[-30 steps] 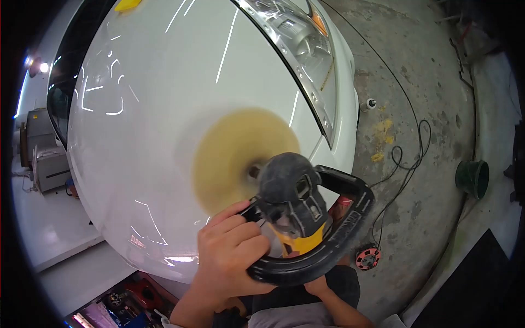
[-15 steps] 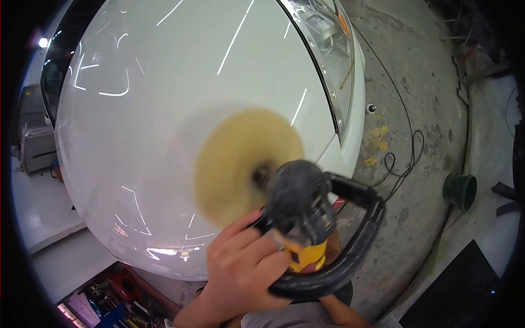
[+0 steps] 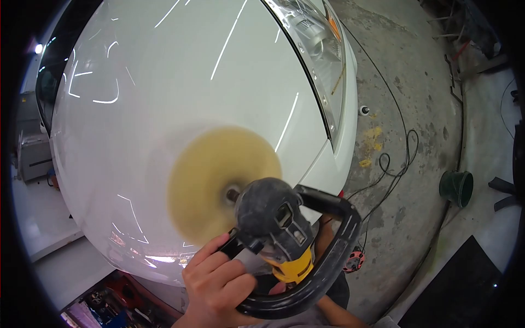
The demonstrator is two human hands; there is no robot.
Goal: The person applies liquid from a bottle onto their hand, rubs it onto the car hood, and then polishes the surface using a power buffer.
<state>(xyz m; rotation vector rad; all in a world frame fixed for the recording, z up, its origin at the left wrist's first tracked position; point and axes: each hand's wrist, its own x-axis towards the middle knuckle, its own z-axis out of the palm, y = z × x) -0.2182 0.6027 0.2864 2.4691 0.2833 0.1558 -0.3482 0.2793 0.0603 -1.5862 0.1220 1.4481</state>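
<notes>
A black and yellow rotary polisher (image 3: pixel 273 224) is held over a white car hood (image 3: pixel 136 147). Its round yellow pad (image 3: pixel 199 180) is blurred by spin and lies against, or very close to, the paint. My left hand (image 3: pixel 219 279) is closed around the left end of the black loop handle (image 3: pixel 339 240). Behind the polisher's body, my right hand (image 3: pixel 324 236) is mostly covered; the bits of skin showing on either side of the body suggest a grip on it.
The headlight (image 3: pixel 317 41) borders the hood at upper right. On the concrete floor lie a looped black cable (image 3: pixel 402 169), a small white bottle (image 3: pixel 364 110) and a dark green bucket (image 3: pixel 456 188). An orange-red round object (image 3: pixel 355 259) is near my legs. Assorted items fill an open red-edged box (image 3: pixel 109 303) at lower left.
The polisher and both hands have shifted left and slightly down over the hood, toward me. Its body has turned, showing more of its top. The view has shifted slightly too.
</notes>
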